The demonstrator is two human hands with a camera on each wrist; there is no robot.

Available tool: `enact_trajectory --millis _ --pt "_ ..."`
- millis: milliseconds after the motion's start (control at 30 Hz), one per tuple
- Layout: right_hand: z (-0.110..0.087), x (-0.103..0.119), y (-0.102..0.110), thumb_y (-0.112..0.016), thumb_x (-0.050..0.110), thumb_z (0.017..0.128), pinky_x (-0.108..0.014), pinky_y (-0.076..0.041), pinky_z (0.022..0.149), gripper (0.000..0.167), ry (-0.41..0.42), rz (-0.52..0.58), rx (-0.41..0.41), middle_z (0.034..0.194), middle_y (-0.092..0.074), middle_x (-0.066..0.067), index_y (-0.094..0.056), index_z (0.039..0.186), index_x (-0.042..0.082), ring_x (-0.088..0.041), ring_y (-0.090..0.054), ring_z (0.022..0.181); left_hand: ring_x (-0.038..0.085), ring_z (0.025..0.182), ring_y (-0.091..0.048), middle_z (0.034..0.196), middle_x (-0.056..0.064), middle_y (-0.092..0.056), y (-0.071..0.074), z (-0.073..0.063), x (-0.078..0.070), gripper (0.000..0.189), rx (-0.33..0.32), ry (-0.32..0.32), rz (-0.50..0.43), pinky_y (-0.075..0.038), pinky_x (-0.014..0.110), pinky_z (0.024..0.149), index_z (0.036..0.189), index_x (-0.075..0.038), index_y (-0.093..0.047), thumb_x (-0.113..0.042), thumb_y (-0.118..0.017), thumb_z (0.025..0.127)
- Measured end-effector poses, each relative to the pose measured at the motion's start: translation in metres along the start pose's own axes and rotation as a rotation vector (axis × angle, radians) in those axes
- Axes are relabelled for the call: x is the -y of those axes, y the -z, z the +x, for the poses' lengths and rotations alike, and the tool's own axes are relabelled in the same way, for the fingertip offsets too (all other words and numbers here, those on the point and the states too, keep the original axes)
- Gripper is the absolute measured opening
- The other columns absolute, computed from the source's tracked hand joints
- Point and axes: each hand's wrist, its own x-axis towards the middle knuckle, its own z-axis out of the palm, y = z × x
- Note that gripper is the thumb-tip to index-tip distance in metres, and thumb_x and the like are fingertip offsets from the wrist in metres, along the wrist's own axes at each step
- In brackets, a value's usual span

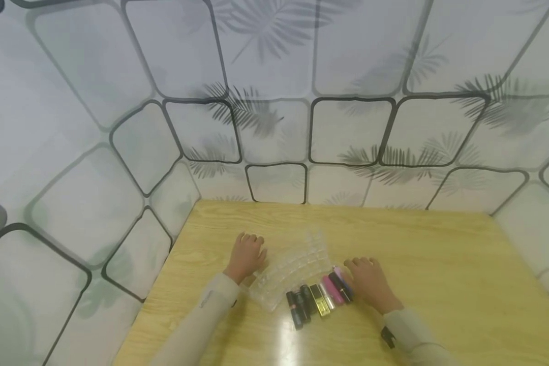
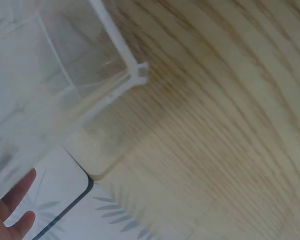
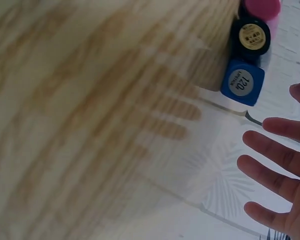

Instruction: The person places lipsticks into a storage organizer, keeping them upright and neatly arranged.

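A clear plastic organizer (image 1: pixel 293 268) with many small compartments lies slanted on the table. My left hand (image 1: pixel 247 256) is beside its left end, fingers loosely bent; whether they touch it cannot be told. The organizer's corner (image 2: pixel 135 75) looms close in the left wrist view. In front of it lies a row of several lipstick tubes: black ones (image 1: pixel 295 309) at left, a gold one (image 1: pixel 320 301), a pink one (image 1: pixel 332 291) and a blue-ended one (image 3: pixel 242 82) marked 120. My right hand (image 1: pixel 369 279) rests just right of the row, fingers spread and holding nothing.
The table (image 1: pixel 439 264) has a light wood-grain top. Patterned walls (image 1: pixel 274 127) with dark rounded outlines and leaf prints stand behind it and at both sides. A bright glare spot (image 1: pixel 288 343) shows near the front.
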Motion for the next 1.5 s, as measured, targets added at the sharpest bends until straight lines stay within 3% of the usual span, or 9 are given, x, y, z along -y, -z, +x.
enact_trajectory --millis 200,633,967,1167,1333,1500 --pt "0.002 -0.001 -0.009 -0.061 0.030 0.087 -0.048 -0.051 0.075 0.025 0.046 -0.043 0.033 0.084 -0.068 -0.010 -0.065 0.095 0.007 -0.028 -0.064 0.077 0.023 0.087 -0.065 0.087 0.006 -0.069 -0.008 0.000 0.006 0.018 -0.013 -0.022 -0.009 -0.046 0.044 0.094 0.091 -0.010 -0.064 -0.027 -0.063 0.085" --pt "0.003 0.000 -0.016 -0.066 0.031 0.083 -0.045 -0.050 0.071 0.024 0.030 -0.009 0.053 0.073 -0.063 -0.004 -0.064 0.090 0.008 -0.020 -0.059 0.067 0.021 0.073 -0.064 0.074 0.003 -0.067 -0.025 0.012 0.001 0.009 -0.150 -0.049 -0.068 -0.051 0.040 0.079 0.078 -0.011 -0.062 -0.017 -0.068 0.078" --pt "0.005 -0.002 -0.013 -0.067 0.027 0.083 -0.040 -0.048 0.065 0.020 0.010 0.016 0.079 0.070 -0.061 -0.002 -0.062 0.086 0.008 -0.018 -0.057 0.064 0.018 0.066 -0.062 0.071 0.002 -0.066 -0.027 0.012 -0.005 0.008 -0.135 0.004 -0.083 -0.051 0.039 0.076 0.076 -0.011 -0.063 -0.017 -0.068 0.078" --pt "0.006 -0.004 -0.014 -0.066 0.019 0.082 -0.029 -0.042 0.053 0.015 -0.006 0.070 0.117 0.065 -0.051 -0.001 -0.055 0.079 0.008 -0.013 -0.046 0.057 0.018 0.068 -0.062 0.073 0.002 -0.066 -0.029 0.010 -0.006 0.009 -0.150 0.025 -0.067 -0.051 0.039 0.077 0.076 -0.012 -0.063 -0.018 -0.068 0.079" --pt "0.007 -0.005 -0.018 -0.067 0.017 0.081 -0.023 -0.040 0.049 0.016 0.002 0.099 0.094 0.065 -0.051 -0.001 -0.059 0.084 0.003 -0.010 -0.044 0.055 0.019 0.068 -0.062 0.073 0.002 -0.065 -0.028 0.010 -0.007 0.010 -0.158 0.035 -0.061 -0.051 0.040 0.076 0.076 -0.012 -0.062 -0.018 -0.067 0.079" --pt "0.008 -0.006 -0.018 -0.065 0.020 0.085 -0.023 -0.043 0.052 0.019 -0.034 0.162 0.123 0.067 -0.051 -0.001 -0.060 0.088 0.002 -0.009 -0.045 0.057 0.019 0.067 -0.061 0.071 0.002 -0.063 -0.027 0.010 -0.009 0.011 -0.164 0.045 -0.066 -0.050 0.040 0.075 0.074 -0.011 -0.060 -0.017 -0.068 0.079"
